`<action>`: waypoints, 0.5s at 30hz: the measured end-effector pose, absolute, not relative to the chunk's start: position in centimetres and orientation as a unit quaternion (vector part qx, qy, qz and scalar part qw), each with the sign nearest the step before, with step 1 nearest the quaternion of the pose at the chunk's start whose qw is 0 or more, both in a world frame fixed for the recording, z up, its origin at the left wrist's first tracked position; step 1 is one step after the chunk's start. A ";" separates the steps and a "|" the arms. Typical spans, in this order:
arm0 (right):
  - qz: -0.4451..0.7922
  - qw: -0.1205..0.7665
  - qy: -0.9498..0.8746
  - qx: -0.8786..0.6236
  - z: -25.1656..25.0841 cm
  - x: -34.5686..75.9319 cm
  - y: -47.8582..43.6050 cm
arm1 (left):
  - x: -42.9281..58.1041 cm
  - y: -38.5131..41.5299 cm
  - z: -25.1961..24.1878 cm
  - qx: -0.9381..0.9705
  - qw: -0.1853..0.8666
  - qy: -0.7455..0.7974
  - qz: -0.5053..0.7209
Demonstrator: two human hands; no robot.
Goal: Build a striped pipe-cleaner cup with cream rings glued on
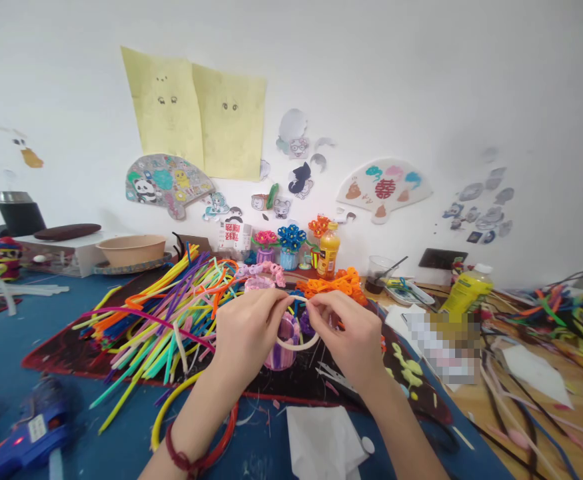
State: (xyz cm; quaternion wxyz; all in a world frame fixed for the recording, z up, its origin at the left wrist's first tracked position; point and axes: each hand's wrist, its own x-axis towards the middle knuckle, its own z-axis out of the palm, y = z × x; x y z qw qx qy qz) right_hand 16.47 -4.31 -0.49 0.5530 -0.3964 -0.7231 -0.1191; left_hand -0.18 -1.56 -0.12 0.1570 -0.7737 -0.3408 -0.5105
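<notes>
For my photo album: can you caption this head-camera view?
Both hands, left hand and right hand, bend a white pipe cleaner over a small purple woven basket, beside a pile of coloured pipe cleaners.

Rainbow-bright pipe cleaners (171, 303) — yellow, orange, purple, green — lie by a pink-purple woven basket (282, 347), an orange juice bottle (328, 251) and a blue glue gun (36, 427).

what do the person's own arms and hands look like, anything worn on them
Both forearms are bare, with no sleeves in view and no gloves. The left hand has a dark red cord bracelet around its wrist. The right hand shows no ring, watch or band that I can make out.
</notes>
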 end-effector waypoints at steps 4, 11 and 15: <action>-0.175 0.548 -0.711 -0.405 -0.5 16.6 -4.3 | -0.2 -1.5 -0.2 -0.768 0.174 -0.356 -0.503; -0.220 0.562 -0.663 -0.443 -0.9 16.8 -4.1 | -0.1 -1.6 -0.2 -0.746 0.168 -0.410 -0.497; -0.239 0.574 -0.638 -0.454 -0.9 16.8 -4.1 | -0.1 -1.6 0.0 -0.732 0.173 -0.424 -0.505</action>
